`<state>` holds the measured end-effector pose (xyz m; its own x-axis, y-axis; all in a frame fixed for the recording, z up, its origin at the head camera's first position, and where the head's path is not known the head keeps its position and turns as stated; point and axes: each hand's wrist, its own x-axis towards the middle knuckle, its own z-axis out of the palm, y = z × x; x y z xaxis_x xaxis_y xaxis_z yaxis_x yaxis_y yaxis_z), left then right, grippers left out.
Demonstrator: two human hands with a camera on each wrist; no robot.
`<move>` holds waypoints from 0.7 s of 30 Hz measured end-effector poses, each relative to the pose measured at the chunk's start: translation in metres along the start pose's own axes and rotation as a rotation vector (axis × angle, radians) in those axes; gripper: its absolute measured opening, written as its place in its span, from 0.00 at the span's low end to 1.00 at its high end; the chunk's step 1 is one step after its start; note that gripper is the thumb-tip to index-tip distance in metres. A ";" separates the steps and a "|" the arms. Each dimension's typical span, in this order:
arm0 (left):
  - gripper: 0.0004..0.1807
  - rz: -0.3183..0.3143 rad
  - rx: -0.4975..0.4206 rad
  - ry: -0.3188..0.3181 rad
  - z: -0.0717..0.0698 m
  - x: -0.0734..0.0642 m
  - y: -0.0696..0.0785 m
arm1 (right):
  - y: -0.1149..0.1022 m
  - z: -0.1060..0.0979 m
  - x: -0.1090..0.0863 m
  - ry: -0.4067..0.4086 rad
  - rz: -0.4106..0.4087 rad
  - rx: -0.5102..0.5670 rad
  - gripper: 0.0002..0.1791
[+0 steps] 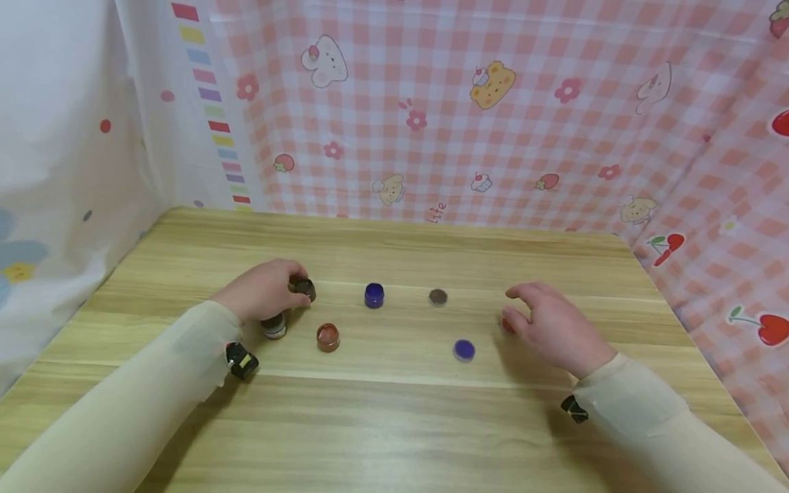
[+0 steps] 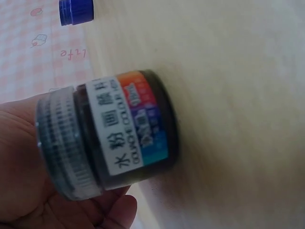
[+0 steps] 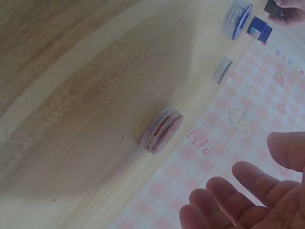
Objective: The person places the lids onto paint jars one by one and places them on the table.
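Observation:
My left hand [image 1: 264, 291] pinches a small open jar of dark paint [image 1: 305, 290] between thumb and fingers at the left of the table. Under that wrist is a second dark gouache jar [image 1: 274, 326], its clear lid on; the left wrist view shows its printed label [image 2: 126, 126] up close. My right hand [image 1: 551, 329] hovers over the right side with fingers apart and holds nothing. Close by its thumb lies a red-paint lid [image 1: 508, 326], seen whole as a clear ribbed lid [image 3: 162, 130] in the right wrist view.
An open blue paint jar [image 1: 374, 296] and an open reddish-brown paint jar [image 1: 328, 337] stand left of centre. Right of them lie a brown-stained lid [image 1: 438, 297] and a blue-stained lid [image 1: 464, 350]. A pink checked curtain [image 1: 370, 123] hangs behind the wooden table [image 1: 382, 424].

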<state>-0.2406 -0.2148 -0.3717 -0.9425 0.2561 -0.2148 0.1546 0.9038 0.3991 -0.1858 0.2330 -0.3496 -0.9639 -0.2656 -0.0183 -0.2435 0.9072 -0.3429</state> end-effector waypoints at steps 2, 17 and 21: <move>0.26 -0.001 0.001 0.002 0.001 0.001 0.000 | 0.000 0.001 0.000 0.000 0.000 -0.001 0.24; 0.22 -0.001 -0.010 0.019 0.002 0.001 0.000 | -0.011 0.001 0.006 -0.002 -0.025 -0.005 0.23; 0.23 0.006 -0.013 0.036 0.002 0.000 0.003 | -0.018 0.002 0.012 -0.006 -0.037 -0.019 0.24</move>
<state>-0.2395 -0.2119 -0.3720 -0.9516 0.2487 -0.1804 0.1566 0.8977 0.4118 -0.1924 0.2133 -0.3456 -0.9537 -0.3004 -0.0113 -0.2806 0.9030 -0.3253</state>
